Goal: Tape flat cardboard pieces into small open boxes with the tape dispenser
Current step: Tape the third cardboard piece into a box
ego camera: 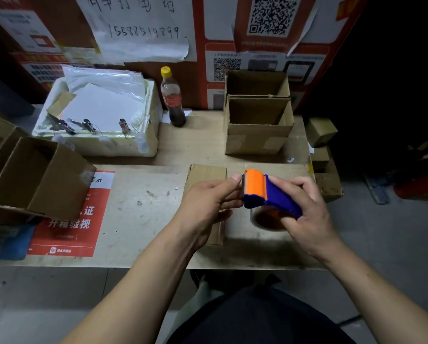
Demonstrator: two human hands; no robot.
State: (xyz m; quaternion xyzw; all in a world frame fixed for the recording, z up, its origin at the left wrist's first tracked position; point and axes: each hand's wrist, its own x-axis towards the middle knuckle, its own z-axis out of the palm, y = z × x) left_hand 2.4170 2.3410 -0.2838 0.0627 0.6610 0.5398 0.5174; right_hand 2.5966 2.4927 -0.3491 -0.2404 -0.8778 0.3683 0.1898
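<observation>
Right hand (305, 209): wrapped around the blue and orange tape dispenser (265, 194), held up above the desk's (146, 194) front edge.
Left hand (208, 202): fingertips pinch at the dispenser's orange end.
Flat cardboard (206, 175): lying under the left hand.
Open boxes (257, 120): at the back right corner.

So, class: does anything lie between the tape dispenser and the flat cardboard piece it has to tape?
Nothing visible does. The right hand grips the tape dispenser just above the flat cardboard piece; only the left hand, at the dispenser's front edge, overlaps the cardboard.
</observation>
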